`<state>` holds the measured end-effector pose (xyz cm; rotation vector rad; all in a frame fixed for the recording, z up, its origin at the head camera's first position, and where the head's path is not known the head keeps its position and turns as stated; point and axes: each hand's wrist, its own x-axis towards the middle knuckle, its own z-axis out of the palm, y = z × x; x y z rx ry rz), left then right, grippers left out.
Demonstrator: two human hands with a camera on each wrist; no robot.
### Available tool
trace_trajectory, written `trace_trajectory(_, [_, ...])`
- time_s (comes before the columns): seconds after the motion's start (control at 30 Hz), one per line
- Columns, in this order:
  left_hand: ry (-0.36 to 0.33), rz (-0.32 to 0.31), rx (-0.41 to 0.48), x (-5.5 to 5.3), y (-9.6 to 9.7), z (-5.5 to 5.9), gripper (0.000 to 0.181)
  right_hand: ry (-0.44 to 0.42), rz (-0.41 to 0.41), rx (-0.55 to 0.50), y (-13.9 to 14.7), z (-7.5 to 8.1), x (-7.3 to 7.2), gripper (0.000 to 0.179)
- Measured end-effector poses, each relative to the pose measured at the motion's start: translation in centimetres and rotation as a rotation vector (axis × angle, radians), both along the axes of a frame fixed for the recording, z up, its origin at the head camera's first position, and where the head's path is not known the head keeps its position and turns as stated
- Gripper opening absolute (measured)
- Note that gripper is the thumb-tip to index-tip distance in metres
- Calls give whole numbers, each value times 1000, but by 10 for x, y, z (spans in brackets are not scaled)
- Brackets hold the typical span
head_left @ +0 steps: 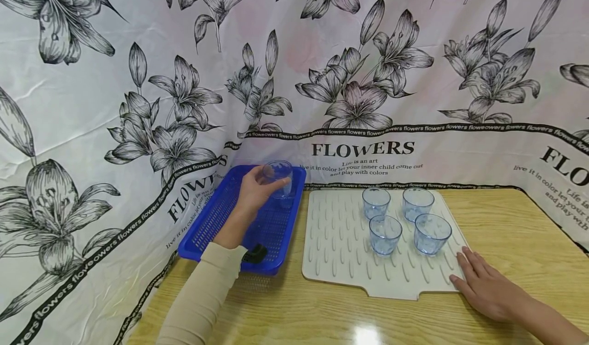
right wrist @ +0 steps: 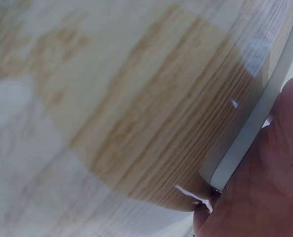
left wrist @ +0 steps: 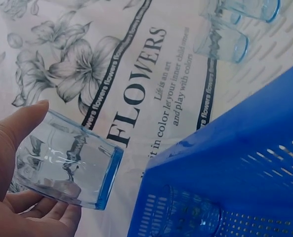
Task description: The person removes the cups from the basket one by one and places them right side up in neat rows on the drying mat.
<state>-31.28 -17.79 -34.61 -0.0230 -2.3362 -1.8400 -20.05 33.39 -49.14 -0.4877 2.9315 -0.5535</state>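
Note:
My left hand (head_left: pixel 255 191) grips a clear bluish drinking glass (head_left: pixel 277 174) over the far end of a blue plastic basket (head_left: pixel 298 207). In the left wrist view the thumb lies along one side of that glass (left wrist: pixel 67 160) and the fingers curl round the other. Another glass (left wrist: pixel 193 215) is inside the basket, below the hand. Several similar glasses (head_left: pixel 385 235) stand upright on a white ridged draining mat (head_left: pixel 336 237). At the mat's right front edge my right hand (head_left: pixel 490 286) rests with fingers extended, touching the rim and holding nothing.
A dark curved object (head_left: pixel 255 253) lies at the basket's near end. Beneath everything is a wood-grain table (head_left: pixel 331 314). A flower-printed cloth (head_left: pixel 257 23) hangs behind and along the left, close to the basket. The mat has a tab (head_left: pixel 392 292) at its front.

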Motion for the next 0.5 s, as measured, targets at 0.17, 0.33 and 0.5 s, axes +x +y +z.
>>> trace_trajectory(0.17, [-22, -1, 1, 3, 2, 2, 61, -1, 8, -1, -1, 0, 0, 73])
trace_trajectory(0.33, [-13, -19, 7, 2, 6, 2, 62, -1, 7, 1, 0, 0, -1, 72])
trace_trajectory(0.5, [-10, -24, 14, 1, 11, 1, 60, -10, 5, -5, 2, 1, -1, 72])
